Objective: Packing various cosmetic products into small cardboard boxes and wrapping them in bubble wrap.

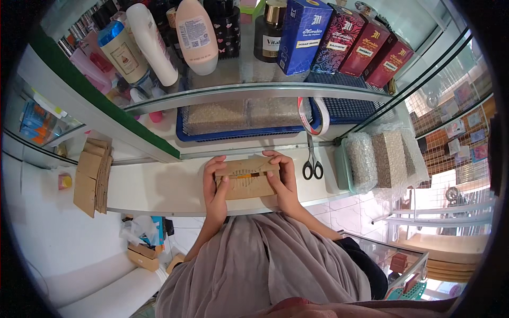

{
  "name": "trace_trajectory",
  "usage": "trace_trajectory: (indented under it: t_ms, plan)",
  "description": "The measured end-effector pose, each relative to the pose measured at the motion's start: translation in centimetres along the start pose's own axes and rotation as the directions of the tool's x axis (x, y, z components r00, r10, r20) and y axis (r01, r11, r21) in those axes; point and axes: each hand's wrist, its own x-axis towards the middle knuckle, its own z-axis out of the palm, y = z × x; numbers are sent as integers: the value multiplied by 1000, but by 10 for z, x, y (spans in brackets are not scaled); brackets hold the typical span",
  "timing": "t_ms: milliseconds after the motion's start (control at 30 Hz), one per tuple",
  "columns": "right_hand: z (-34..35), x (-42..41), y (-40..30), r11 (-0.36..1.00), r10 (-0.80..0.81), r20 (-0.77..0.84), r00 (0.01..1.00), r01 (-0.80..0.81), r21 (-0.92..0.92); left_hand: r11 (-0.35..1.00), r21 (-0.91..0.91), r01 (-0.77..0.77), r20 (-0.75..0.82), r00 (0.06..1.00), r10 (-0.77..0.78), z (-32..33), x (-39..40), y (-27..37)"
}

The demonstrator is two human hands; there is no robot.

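Observation:
Between my two hands is a small brown cardboard box (246, 190), held above the white counter (159, 187). A gap runs across its upper face where two flaps do not quite meet, and something orange shows through it. My left hand (216, 183) grips the left end, thumb lying on the face. At the right end my right hand (284, 179) has its thumb beside the gap and its fingers curled around the far edge. Scissors with black handles (312, 169) lie on the counter to the right of my right hand.
Flattened cardboard pieces (92, 175) are stacked at the left. Bubble-wrapped parcels (387, 159) fill a green bin (342, 165) at the right. Behind the counter, a blue basket (246, 135) holds wrapped packs, with a tape roll (324, 117) at its corner. Perfume boxes (304, 39) stand on the glass shelf above.

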Motion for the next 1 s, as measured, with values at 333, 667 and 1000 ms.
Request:
trace_trajectory:
  t_ms: [333, 667, 1000]
  plan:
    - [1, 1, 0, 999, -17, -7, 1000, 17, -32, 997, 76, 14, 42, 999, -17, -1, 3, 5]
    - [3, 1, 6, 1000, -4, -72, 997, 4, 4, 999, 28, -25, 45, 999, 23, -1, 4, -1]
    - [6, 3, 4, 1000, 8, -53, 999, -8, -3, 979, 200, -31, 122, 993, 6, -14, 11, 6]
